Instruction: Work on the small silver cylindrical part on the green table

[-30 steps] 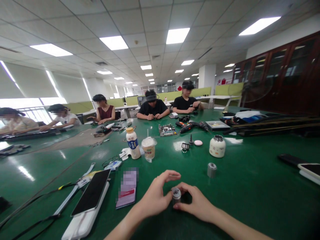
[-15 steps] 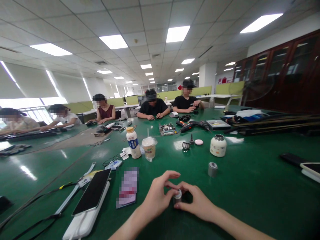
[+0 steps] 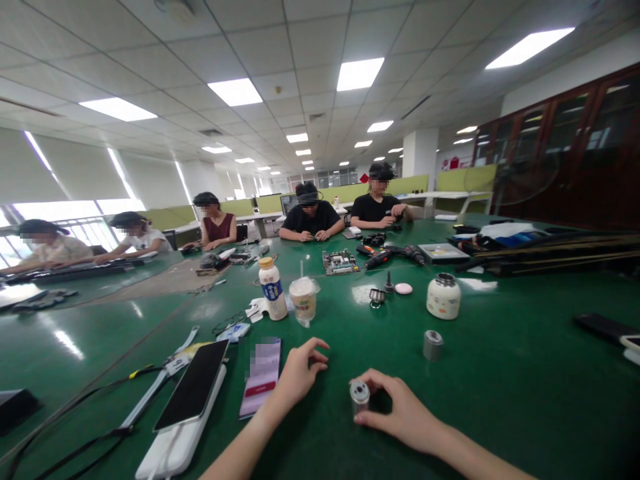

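Observation:
My right hand [image 3: 403,410] grips a small silver metal cylinder [image 3: 360,399] between thumb and fingers. Its top face, with small dark holes, points up, and it stands upright at table level. To its left, my left hand [image 3: 300,373] hovers with loosely curled fingers apart and nothing in them. A phone with a lit pinkish screen [image 3: 260,380] lies just left of that hand. Beyond my right hand stands a second silver cylinder [image 3: 433,346], and farther back a cream jar-shaped flask [image 3: 443,297] without a lid.
A milk bottle [image 3: 273,290] and a lidded drink cup [image 3: 303,300] stand ahead. At left, a black-screened phone [image 3: 193,383] rests on a white power bank [image 3: 183,440]. Farther off are a circuit board [image 3: 341,262] and a power drill [image 3: 377,259]. Several people sit around the green table [image 3: 500,387].
My left hand has come off the cylinder and moved left toward the lit phone. My right hand still holds the cylinder, whose top face is now uncovered. The view has shifted slightly.

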`<state>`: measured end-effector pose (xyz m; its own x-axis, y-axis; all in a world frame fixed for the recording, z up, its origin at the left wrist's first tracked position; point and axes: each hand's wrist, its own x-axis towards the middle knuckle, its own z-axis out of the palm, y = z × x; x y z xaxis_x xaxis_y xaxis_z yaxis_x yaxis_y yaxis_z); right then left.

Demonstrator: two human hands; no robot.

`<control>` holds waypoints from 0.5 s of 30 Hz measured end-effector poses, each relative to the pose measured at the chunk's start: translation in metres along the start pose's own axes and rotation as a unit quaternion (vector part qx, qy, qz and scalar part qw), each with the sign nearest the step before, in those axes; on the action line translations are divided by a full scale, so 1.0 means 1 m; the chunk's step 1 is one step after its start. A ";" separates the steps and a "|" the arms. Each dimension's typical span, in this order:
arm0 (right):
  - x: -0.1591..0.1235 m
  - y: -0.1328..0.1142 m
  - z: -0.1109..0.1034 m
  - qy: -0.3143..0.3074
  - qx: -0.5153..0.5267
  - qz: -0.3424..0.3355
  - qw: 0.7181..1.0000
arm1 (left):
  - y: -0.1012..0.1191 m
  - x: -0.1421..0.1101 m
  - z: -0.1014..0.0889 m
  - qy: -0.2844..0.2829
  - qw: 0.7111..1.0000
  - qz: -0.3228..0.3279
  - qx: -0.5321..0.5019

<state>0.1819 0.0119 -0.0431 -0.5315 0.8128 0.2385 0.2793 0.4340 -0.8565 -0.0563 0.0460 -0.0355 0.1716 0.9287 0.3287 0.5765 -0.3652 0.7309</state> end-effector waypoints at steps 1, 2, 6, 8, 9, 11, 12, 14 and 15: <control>0.000 0.000 0.000 0.000 -0.001 0.001 1.000 | -0.003 -0.001 0.002 -0.001 1.000 0.000 0.004; 0.000 0.000 0.000 0.000 -0.001 0.002 1.000 | -0.005 -0.002 0.004 0.000 1.000 0.000 0.011; -0.001 -0.002 0.000 0.001 0.007 -0.001 1.000 | -0.009 -0.003 0.005 0.015 0.999 -0.003 0.039; -0.001 -0.002 0.000 0.003 0.010 -0.002 1.000 | -0.009 -0.002 0.004 0.025 0.999 -0.005 0.046; -0.001 -0.002 0.000 0.003 0.010 -0.002 1.000 | -0.007 -0.002 0.003 0.032 0.998 -0.006 0.046; -0.001 -0.002 0.000 0.003 0.006 -0.002 1.000 | 0.000 -0.002 0.002 0.046 0.998 -0.007 0.043; -0.001 -0.001 0.000 0.003 0.006 -0.003 1.000 | 0.007 -0.002 0.002 0.053 0.998 -0.006 0.037; -0.001 0.000 0.001 0.004 0.007 -0.006 1.000 | 0.026 -0.005 0.003 0.062 0.998 0.003 0.014; 0.000 0.001 0.001 0.003 0.009 -0.009 1.000 | 0.037 -0.007 0.004 0.055 0.998 0.013 -0.024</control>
<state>0.1815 0.0116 -0.0441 -0.5307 0.8078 0.2565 0.2550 0.4407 -0.8607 -0.0329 0.0264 -0.0133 0.0952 0.9069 0.4105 0.5337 -0.3945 0.7480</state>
